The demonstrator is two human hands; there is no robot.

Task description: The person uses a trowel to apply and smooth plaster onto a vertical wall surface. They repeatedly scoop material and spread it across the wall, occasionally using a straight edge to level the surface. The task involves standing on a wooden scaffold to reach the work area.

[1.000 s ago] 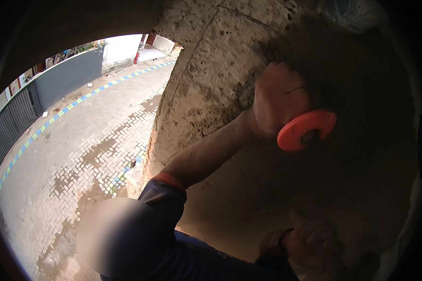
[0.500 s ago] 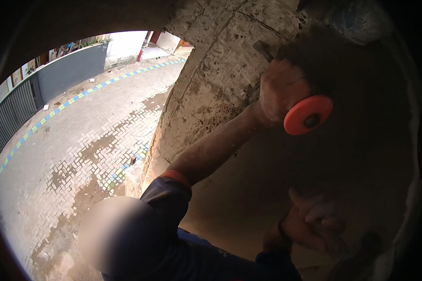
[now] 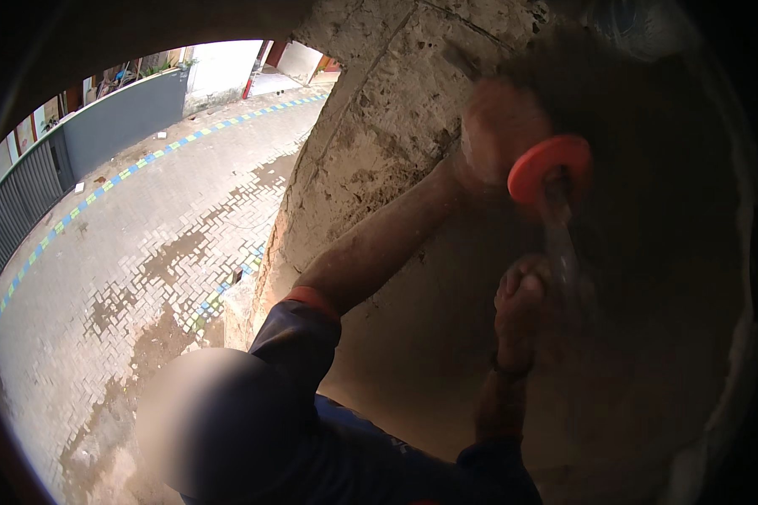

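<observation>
My left hand is wrapped around a chisel with a round orange hand guard. The chisel's dark blade sticks out past the fist, its tip at the rough, pitted wall surface. My right hand is closed, lower down and to the right. In it is a hammer, smeared by motion, its upper end in line with the chisel's struck end just behind the guard. Deep shadow hides the hammer's exact outline.
A clear plastic bag or wrapping hangs in the dark top right corner. The wall's broken edge drops off at left. Beyond it lies a paved lane with a blue-and-yellow painted border, a grey wall and a slatted gate.
My right hand has swung up and left, bringing the hammer to the chisel's end. My left hand and the chisel have shifted slightly upward, and the guard has tilted.
</observation>
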